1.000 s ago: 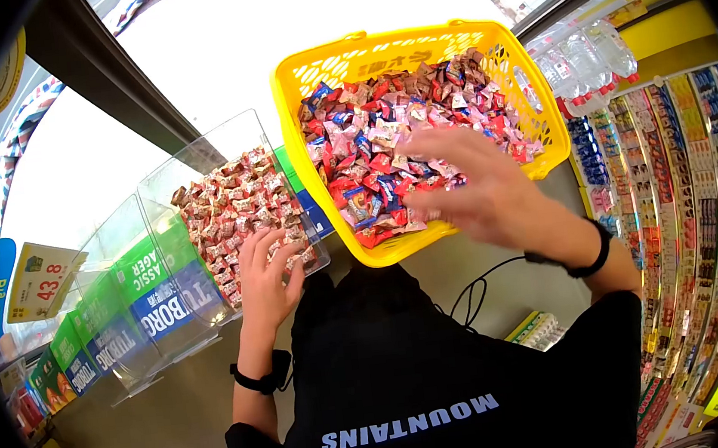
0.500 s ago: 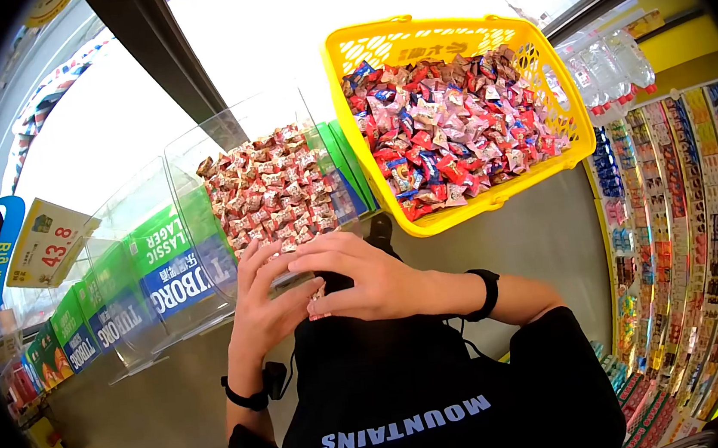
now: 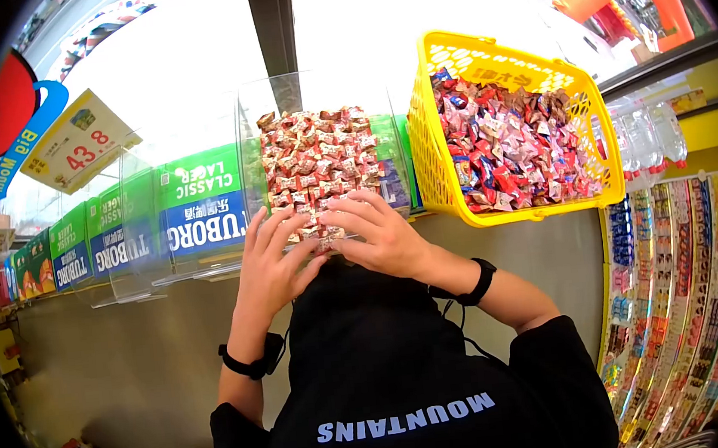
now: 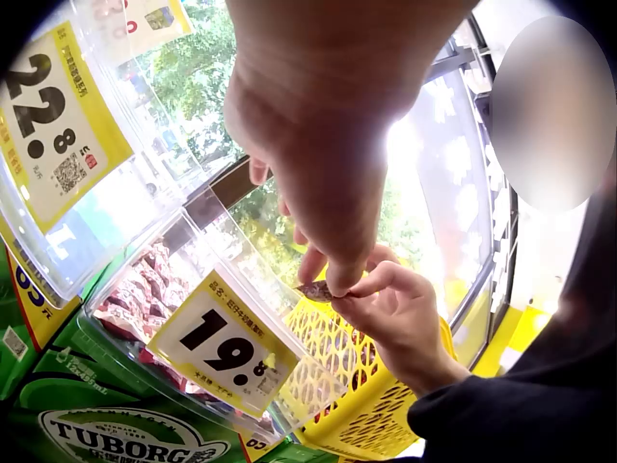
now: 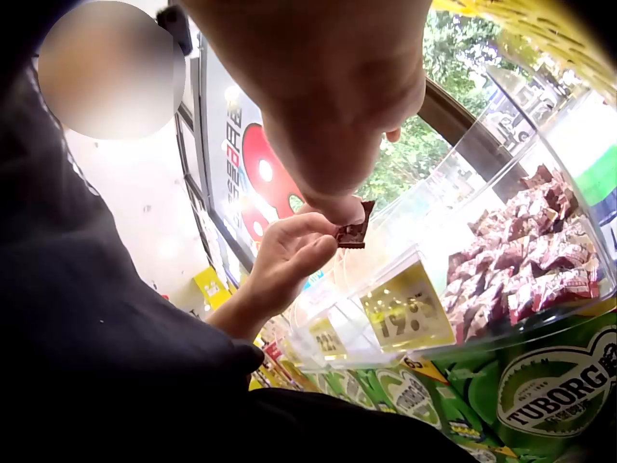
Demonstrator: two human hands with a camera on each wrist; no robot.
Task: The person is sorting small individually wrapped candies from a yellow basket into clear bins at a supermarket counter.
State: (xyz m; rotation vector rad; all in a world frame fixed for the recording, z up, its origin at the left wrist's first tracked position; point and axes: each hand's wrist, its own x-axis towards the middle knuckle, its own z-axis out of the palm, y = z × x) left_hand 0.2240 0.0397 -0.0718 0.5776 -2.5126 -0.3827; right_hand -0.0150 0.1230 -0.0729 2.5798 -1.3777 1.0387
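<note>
Above the near edge of a clear bin [image 3: 248,131], my left hand [image 3: 270,267] and right hand [image 3: 385,240] meet at the fingertips. Between them they pinch a small wrapped candy [image 5: 355,233], dark red-brown with a crimped end. The left wrist view shows the same candy [image 4: 315,291] between both hands' thumbs and fingers. Red-and-cream wrapped candies [image 3: 318,154] lie in rows in the bin, just beyond my fingers. To the right stands a yellow basket [image 3: 429,148] heaped with loose candies [image 3: 516,148] in pink, red and blue wrappers.
Green-and-blue beer cartons [image 3: 201,196] run under and left of the bins. A price sign [image 4: 224,342] hangs on the bin's front; another sign [image 3: 81,143] stands at left. Water bottles [image 3: 649,136] are behind the basket, and a packed shelf [image 3: 686,296] lines the right.
My right hand has come from over the basket to meet the left at the bin, where both pinch a candy. The head view has turned, shifting the basket rightward in it.
</note>
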